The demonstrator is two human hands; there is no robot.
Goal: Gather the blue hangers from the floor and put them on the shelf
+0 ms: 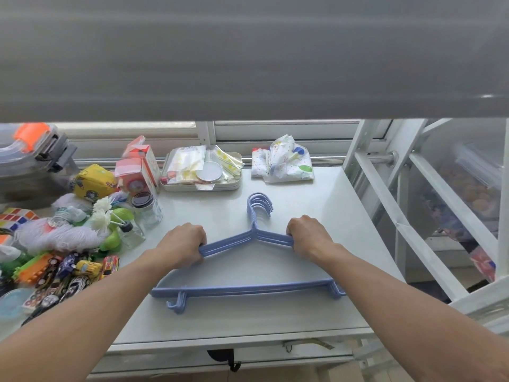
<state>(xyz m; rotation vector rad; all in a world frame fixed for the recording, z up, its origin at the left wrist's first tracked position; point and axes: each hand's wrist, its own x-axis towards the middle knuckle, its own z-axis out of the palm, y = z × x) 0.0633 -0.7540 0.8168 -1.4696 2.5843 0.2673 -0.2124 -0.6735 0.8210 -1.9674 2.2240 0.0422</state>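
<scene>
head view, looking down at a white shelf (316,194) with both arms reaching in under a blurred grey band across the top. stack of blue hangers (248,289) lying flat on the shelf surface, hooks bunched together and pointing away toward the window rail, bottom bars nearest the front edge. left hand (183,244) curled shut over the left shoulder of the stack, right hand (308,237) curled shut over the right shoulder, well apart from each other with the hook necks between. seems the last step: hangers already gathered and set down, hands only steadying or squaring the bundle. bars slightly fanned at the near left corner, small clips sticking out there, so not perfectly aligned. cluttered on the left: toy cars (74,274), a fluffy white bundle (55,235), a small glass jar (147,209), a yellow pouch (95,181); further back a shallow tray (231,186) of sachets and a folded printed cloth (286,166). free space only in the middle, where the stack sits. next move probably just opening both hands and drawing back without dragging the top hangers along; perhaps a small nudge away from the front edge first, keeping clear of the jar on the left. cannot tell whether more hangers are left on the floor, out of sight below.
</scene>
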